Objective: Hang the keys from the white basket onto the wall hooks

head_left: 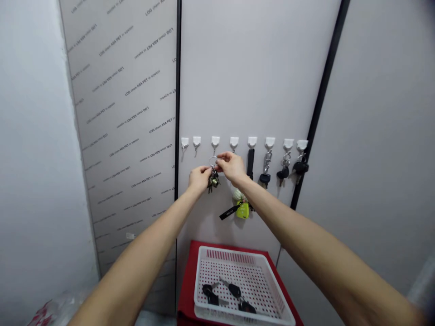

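Note:
Both of my hands meet at a bunch of keys [214, 180] on a large metal ring [213, 160], just below a white wall hook [215, 141]. My left hand [200, 176] pinches the bunch from the left side. With thumb and fingers closed, my right hand [233, 166] grips the ring from the right. Whether the ring touches the hook is too small to tell. Behind my right forearm hang a yellow-green key fob [242, 210] and a black strap tag [229, 212], partly covered.
More hooks run along the wall, with a black strap [250, 163] and several key sets, such as a black-headed key [264, 179], on the right. Two left hooks [197, 141] hold nothing. Below, a white plastic basket [231, 254] with black keys [210, 295] stands on a red surface [186, 280].

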`<action>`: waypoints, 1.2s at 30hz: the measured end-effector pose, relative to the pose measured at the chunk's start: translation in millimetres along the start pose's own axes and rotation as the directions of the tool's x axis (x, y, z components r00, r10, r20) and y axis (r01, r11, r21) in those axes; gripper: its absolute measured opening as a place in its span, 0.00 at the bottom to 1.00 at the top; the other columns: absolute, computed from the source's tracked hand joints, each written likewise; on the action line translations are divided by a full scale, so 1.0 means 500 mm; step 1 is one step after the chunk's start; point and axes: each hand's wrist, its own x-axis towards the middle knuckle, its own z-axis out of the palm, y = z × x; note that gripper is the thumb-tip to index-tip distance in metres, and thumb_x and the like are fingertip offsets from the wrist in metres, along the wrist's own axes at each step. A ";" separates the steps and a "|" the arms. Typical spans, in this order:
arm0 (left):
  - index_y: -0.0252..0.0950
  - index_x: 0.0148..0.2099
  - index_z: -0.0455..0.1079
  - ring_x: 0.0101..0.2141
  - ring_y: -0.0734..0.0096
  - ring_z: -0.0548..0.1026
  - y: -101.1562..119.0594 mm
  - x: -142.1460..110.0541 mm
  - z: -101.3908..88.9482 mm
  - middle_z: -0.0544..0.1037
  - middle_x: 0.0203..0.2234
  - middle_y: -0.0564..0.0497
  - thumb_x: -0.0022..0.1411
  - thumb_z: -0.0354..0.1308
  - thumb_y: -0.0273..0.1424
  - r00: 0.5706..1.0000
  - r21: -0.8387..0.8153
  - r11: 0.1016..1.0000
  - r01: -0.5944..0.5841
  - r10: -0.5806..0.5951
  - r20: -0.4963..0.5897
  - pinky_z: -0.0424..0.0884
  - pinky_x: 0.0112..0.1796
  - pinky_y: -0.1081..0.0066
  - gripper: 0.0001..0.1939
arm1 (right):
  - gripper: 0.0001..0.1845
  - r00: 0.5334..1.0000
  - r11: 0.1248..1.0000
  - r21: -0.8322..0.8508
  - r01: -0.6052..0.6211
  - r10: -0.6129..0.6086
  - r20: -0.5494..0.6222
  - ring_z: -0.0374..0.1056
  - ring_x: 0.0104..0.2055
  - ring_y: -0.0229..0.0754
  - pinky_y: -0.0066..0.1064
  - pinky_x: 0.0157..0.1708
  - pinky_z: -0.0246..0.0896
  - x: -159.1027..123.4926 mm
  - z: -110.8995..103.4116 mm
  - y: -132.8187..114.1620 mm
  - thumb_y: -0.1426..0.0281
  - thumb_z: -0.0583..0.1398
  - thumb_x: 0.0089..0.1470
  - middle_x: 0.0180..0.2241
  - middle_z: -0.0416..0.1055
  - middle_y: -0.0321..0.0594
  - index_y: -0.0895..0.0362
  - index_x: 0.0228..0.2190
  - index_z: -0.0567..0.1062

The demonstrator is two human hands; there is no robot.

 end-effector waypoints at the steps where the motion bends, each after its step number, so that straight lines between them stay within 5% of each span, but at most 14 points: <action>1: 0.31 0.30 0.68 0.25 0.76 0.68 0.010 0.016 -0.001 0.73 0.24 0.51 0.45 0.48 0.32 1.000 0.014 1.000 -0.004 0.005 -0.022 0.63 0.27 0.78 0.12 | 0.06 0.999 0.999 -0.035 0.023 -0.024 -0.031 0.61 0.17 0.29 0.25 0.22 0.61 0.015 0.005 -0.006 0.79 0.52 0.38 0.14 0.61 0.29 0.60 0.25 0.63; 7: 0.32 0.28 0.69 0.26 0.74 0.68 0.044 0.071 -0.005 0.73 0.24 0.49 0.45 0.49 0.30 0.995 0.191 0.981 -0.023 0.040 -0.086 0.63 0.28 0.76 0.10 | 0.07 0.990 0.988 -0.151 0.030 -0.050 -0.129 0.62 0.17 0.30 0.25 0.22 0.61 0.071 0.023 -0.020 0.79 0.51 0.39 0.15 0.61 0.31 0.61 0.26 0.64; 13: 0.33 0.27 0.69 0.27 0.72 0.68 0.031 0.079 0.011 0.73 0.23 0.49 0.44 0.51 0.30 0.998 0.290 0.957 0.009 0.011 -0.067 0.62 0.30 0.74 0.08 | 0.09 0.989 0.959 -0.281 -0.031 -0.012 -0.150 0.63 0.17 0.32 0.25 0.22 0.61 0.084 0.024 0.006 0.81 0.50 0.39 0.14 0.62 0.32 0.62 0.26 0.66; 19: 0.31 0.31 0.68 0.30 0.73 0.69 0.010 0.070 0.016 0.73 0.27 0.49 0.46 0.50 0.30 0.999 0.268 0.963 -0.022 0.034 -0.040 0.62 0.33 0.74 0.10 | 0.13 0.983 0.901 -0.426 0.083 -0.144 -0.114 0.64 0.28 0.35 0.32 0.35 0.56 0.058 0.008 0.003 0.82 0.49 0.38 0.24 0.66 0.38 0.64 0.29 0.67; 23: 0.30 0.37 0.65 0.34 0.75 0.67 -0.032 0.011 -0.002 0.71 0.32 0.48 0.46 0.49 0.27 0.992 0.229 0.972 -0.050 0.075 -0.101 0.61 0.37 0.74 0.13 | 0.15 0.949 0.832 -0.496 0.250 -0.311 -0.044 0.62 0.34 0.35 0.32 0.39 0.52 -0.008 -0.008 0.012 0.80 0.50 0.37 0.32 0.65 0.40 0.63 0.32 0.67; 27: 0.30 0.35 0.65 0.32 0.75 0.68 -0.121 -0.132 -0.025 0.72 0.31 0.49 0.47 0.47 0.26 0.988 0.256 0.965 -0.056 0.016 0.154 0.62 0.36 0.75 0.11 | 0.13 0.956 0.824 -0.495 0.276 -0.181 0.233 0.61 0.28 0.33 0.27 0.34 0.55 -0.144 -0.020 0.088 0.78 0.50 0.38 0.30 0.67 0.38 0.61 0.29 0.69; 29: 0.32 0.34 0.65 0.32 0.75 0.68 -0.169 -0.210 -0.034 0.71 0.31 0.49 0.48 0.46 0.25 0.955 0.333 0.939 -0.085 -0.018 0.296 0.62 0.36 0.75 0.11 | 0.11 0.895 0.833 -0.498 0.242 0.006 0.446 0.61 0.25 0.32 0.24 0.28 0.55 -0.224 -0.024 0.146 0.77 0.51 0.37 0.25 0.68 0.37 0.61 0.26 0.70; 31: 0.34 0.33 0.66 0.33 0.74 0.67 -0.208 -0.272 -0.040 0.72 0.31 0.50 0.48 0.46 0.25 0.911 0.421 0.899 -0.121 -0.069 0.407 0.62 0.36 0.75 0.10 | 0.11 0.762 0.846 -0.505 0.171 0.212 0.612 0.60 0.23 0.32 0.22 0.25 0.54 -0.294 -0.026 0.203 0.78 0.51 0.36 0.21 0.68 0.36 0.61 0.24 0.71; 33: 0.35 0.33 0.66 0.33 0.74 0.67 -0.231 -0.311 -0.043 0.71 0.31 0.51 0.47 0.46 0.25 0.870 0.478 0.864 -0.160 -0.106 0.482 0.61 0.37 0.75 0.10 | 0.11 0.662 0.845 -0.523 0.109 0.331 0.672 0.60 0.22 0.32 0.20 0.23 0.52 -0.347 -0.025 0.247 0.77 0.51 0.35 0.20 0.68 0.35 0.60 0.23 0.71; 36: 0.35 0.34 0.66 0.34 0.74 0.67 -0.244 -0.336 -0.041 0.71 0.31 0.51 0.47 0.46 0.25 0.844 0.507 0.840 -0.190 -0.124 0.522 0.61 0.37 0.75 0.11 | 0.09 0.616 0.815 -0.572 0.092 0.405 0.676 0.59 0.21 0.32 0.20 0.20 0.50 -0.388 -0.015 0.279 0.74 0.53 0.35 0.19 0.67 0.35 0.60 0.22 0.72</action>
